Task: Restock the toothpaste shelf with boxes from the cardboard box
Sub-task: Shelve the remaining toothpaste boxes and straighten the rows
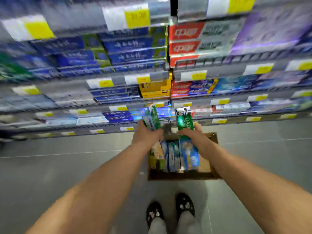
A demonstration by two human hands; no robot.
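We're in a shop aisle: stacked shelves [118,76] of toothpaste boxes [131,46] fill ten to two o'clock. Yellow price tags [137,17] line every shelf edge above grey floor tiles [67,166].

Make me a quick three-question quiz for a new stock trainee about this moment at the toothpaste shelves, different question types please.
1. True or false: the left hand is empty.
2. Multiple choice: where does the cardboard box stand? A) on a shelf B) on the floor in front of the person's feet C) on a trolley
3. Fill in: the right hand grips a ____ toothpaste box.

Key
1. False: it grips green toothpaste boxes.
2. B: it sits on the grey floor below the shelves, with more boxes standing inside.
3. Green.
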